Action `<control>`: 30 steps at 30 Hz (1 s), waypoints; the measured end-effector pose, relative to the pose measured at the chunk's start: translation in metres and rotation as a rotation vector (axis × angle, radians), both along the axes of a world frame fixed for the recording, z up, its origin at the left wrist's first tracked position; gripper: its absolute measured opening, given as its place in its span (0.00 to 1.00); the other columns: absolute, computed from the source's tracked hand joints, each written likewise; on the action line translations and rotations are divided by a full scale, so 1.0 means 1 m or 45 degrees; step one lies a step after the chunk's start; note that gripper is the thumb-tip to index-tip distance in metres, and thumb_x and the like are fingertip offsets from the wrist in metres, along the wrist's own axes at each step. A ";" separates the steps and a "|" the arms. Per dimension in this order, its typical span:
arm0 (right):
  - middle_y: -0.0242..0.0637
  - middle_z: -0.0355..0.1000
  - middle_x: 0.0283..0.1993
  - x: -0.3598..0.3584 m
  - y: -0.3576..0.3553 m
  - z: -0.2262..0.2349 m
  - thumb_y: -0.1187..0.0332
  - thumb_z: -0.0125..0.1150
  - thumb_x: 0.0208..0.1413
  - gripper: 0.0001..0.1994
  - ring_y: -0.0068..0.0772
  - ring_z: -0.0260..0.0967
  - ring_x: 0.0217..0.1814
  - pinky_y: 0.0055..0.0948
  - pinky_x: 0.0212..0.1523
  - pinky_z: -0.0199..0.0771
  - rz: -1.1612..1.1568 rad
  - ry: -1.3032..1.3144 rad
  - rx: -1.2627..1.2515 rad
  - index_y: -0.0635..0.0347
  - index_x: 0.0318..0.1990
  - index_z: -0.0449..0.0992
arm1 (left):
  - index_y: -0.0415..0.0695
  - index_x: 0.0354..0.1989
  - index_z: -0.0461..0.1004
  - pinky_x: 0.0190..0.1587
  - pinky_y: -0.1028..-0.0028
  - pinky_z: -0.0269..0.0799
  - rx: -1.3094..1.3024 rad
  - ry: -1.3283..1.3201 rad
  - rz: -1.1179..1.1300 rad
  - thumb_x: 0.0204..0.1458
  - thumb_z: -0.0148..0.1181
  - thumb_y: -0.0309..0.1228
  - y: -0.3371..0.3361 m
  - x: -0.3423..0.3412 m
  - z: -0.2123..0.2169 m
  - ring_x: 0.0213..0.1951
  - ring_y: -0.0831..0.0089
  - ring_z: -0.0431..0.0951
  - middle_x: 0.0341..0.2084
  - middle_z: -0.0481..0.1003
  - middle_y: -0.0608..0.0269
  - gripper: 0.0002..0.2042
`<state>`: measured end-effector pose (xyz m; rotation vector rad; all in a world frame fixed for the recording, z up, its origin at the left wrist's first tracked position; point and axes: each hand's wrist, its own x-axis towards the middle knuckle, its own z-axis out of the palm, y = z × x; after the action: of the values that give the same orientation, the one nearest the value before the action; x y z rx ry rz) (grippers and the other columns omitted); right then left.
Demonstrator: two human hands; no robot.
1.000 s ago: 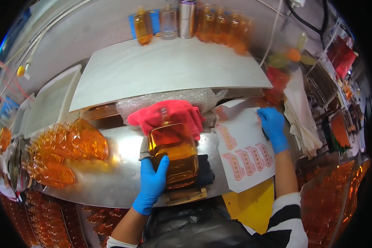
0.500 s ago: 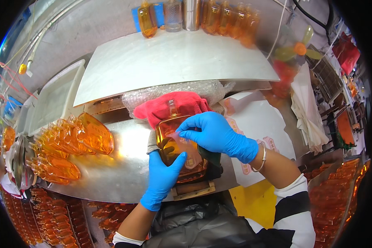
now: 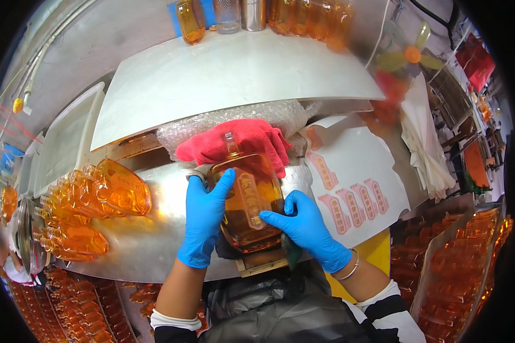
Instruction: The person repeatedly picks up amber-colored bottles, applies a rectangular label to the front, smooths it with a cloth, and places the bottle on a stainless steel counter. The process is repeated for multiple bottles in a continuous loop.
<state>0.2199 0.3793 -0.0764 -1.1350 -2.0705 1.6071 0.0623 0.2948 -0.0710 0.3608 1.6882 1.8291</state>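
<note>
An amber glass bottle (image 3: 237,224) lies tilted in front of me, its clear neck (image 3: 230,144) against a folded red towel (image 3: 206,150). A long pinkish decal with raised-looking characters (image 3: 248,191) lies flat down the middle of its face. My left hand (image 3: 205,220) is closed on the bottle's left side, its thumb on the glass beside the decal's top. At the lower right, my right hand (image 3: 306,228) grips the edge, thumb pressed by the decal's lower end and fingers curled. A dark green cloth (image 3: 292,250) hangs beneath this hand.
A white sheet with several pink decals (image 3: 360,166) lies to the right. Several amber bottles (image 3: 123,188) stand on the left of the metal table (image 3: 154,243). Behind the towel are bubble wrap (image 3: 263,117) and a raised white board (image 3: 234,74). A small fan (image 3: 412,54) stands at the far right.
My right hand has let go of the pinkish film it pinched over the bottle and moved down to the lower right edge. My left hand has moved up the left side. The decal now lies flat.
</note>
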 end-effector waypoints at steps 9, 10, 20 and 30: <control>0.22 0.54 0.20 0.002 -0.001 0.000 0.64 0.71 0.42 0.19 0.13 0.49 0.23 0.17 0.23 0.54 -0.076 0.121 -0.193 0.53 0.21 0.60 | 0.37 0.49 0.63 0.40 0.75 0.72 -0.039 0.007 -0.044 0.46 0.64 0.31 0.000 0.000 0.004 0.40 0.73 0.72 0.41 0.70 0.59 0.23; 0.22 0.54 0.20 0.002 -0.001 -0.002 0.65 0.71 0.42 0.19 0.13 0.49 0.23 0.17 0.23 0.54 -0.087 0.145 -0.178 0.53 0.21 0.60 | 0.37 0.49 0.63 0.41 0.74 0.71 -0.043 0.050 -0.055 0.45 0.64 0.30 0.000 0.001 0.004 0.40 0.73 0.72 0.41 0.70 0.59 0.24; 0.26 0.55 0.20 0.002 -0.001 -0.006 0.60 0.71 0.41 0.21 0.16 0.51 0.23 0.21 0.22 0.57 -0.071 0.110 -0.142 0.57 0.22 0.60 | 0.35 0.51 0.62 0.46 0.74 0.69 -0.016 0.107 -0.089 0.44 0.65 0.29 0.000 0.003 0.000 0.44 0.72 0.71 0.44 0.70 0.56 0.26; 0.27 0.63 0.21 0.009 0.017 -0.002 0.57 0.63 0.49 0.16 0.17 0.56 0.24 0.19 0.27 0.61 -0.018 0.132 -0.394 0.59 0.21 0.67 | 0.37 0.51 0.61 0.41 0.74 0.71 -0.042 -0.073 -0.130 0.46 0.64 0.31 -0.011 0.004 -0.006 0.41 0.72 0.73 0.41 0.71 0.58 0.26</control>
<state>0.2293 0.3959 -0.0787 -1.1283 -1.7881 1.9850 0.0662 0.2836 -0.0769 0.3707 1.6290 1.7200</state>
